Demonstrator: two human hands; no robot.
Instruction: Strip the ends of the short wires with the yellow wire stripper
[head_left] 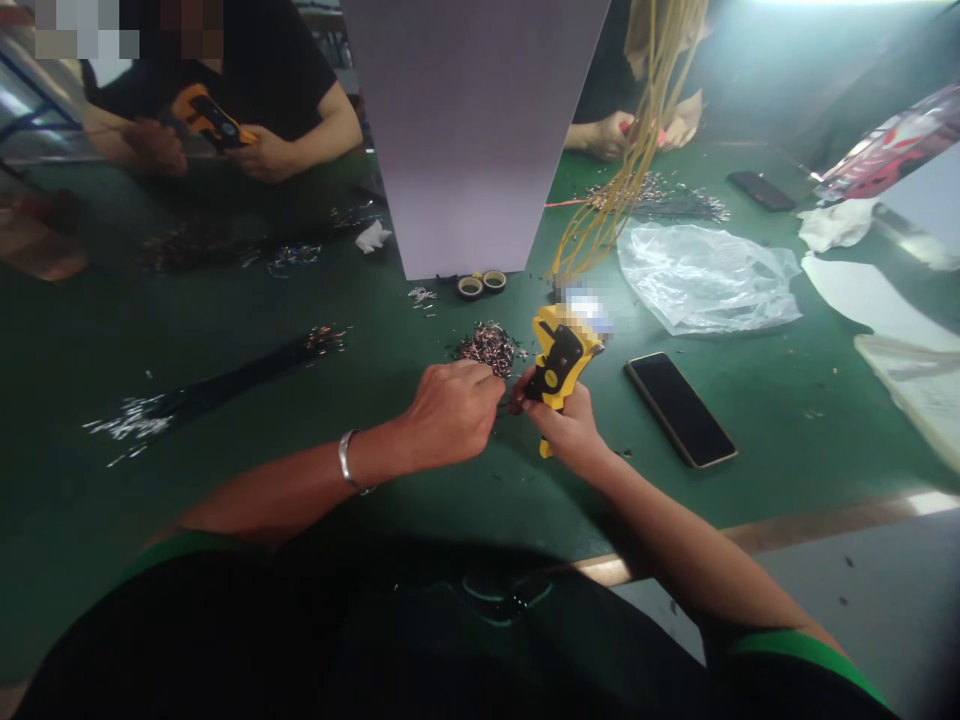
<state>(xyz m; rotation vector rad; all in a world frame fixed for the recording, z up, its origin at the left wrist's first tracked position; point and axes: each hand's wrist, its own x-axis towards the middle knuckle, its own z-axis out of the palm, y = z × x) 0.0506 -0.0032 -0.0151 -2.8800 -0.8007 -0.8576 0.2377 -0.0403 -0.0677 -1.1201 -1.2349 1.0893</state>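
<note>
My right hand [570,420] is wrapped round the handles of a yellow and black wire stripper [564,350], its head tilted up and away from me. Close on its left, my left hand [461,405] is closed with the knuckles up; whatever its fingers pinch is hidden. Just beyond the left hand lies a pile of small dark and copper-coloured bits [487,345], looking like cut wire ends. A bundle of black wires [232,385] with bared silvery and copper ends stretches across the table to the left.
A phone [681,410] lies right of my hands, behind it a clear plastic bag [709,275]. Two tape rolls [481,284] sit before an upright pale panel [472,140]. Yellow wires [645,130] hang at the right. Across the green table, two people work, one holding a similar stripper [214,118].
</note>
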